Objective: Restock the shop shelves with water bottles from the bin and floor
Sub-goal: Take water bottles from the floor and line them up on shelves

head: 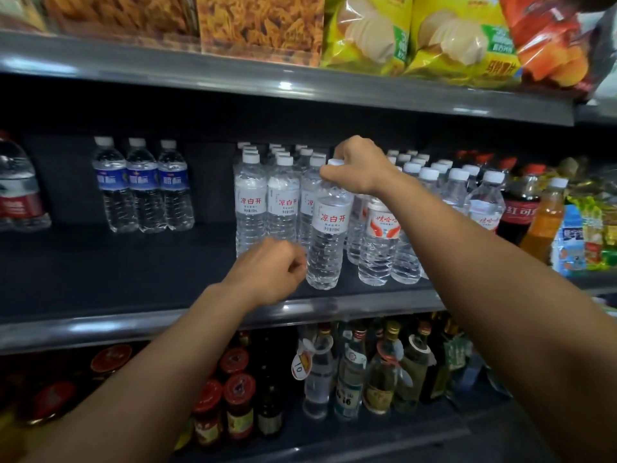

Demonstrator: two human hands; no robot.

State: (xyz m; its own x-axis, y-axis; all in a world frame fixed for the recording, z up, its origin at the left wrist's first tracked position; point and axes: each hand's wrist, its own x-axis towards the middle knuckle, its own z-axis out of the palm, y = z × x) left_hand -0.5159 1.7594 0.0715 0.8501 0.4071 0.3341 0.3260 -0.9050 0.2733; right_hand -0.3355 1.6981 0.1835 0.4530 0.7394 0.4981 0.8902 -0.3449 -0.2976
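Note:
A clear water bottle (328, 235) with a white label in red characters stands at the front of the middle shelf (133, 262). My right hand (359, 167) grips its white cap from above. My left hand (272, 270), fingers curled and holding nothing, sits beside the bottle's lower left and touches or nearly touches it. Rows of the same bottles (267, 202) stand just behind to the left. Bottles with a red winged label (380, 235) stand to the right.
Three blue-label bottles (143, 185) stand further left, with bare shelf around them. A red-label bottle (20, 192) is at the far left, a cola bottle (519, 208) and an orange drink at the right. Snack bags (367, 31) fill the top shelf; jars and liquor bottles (350, 372) the lower one.

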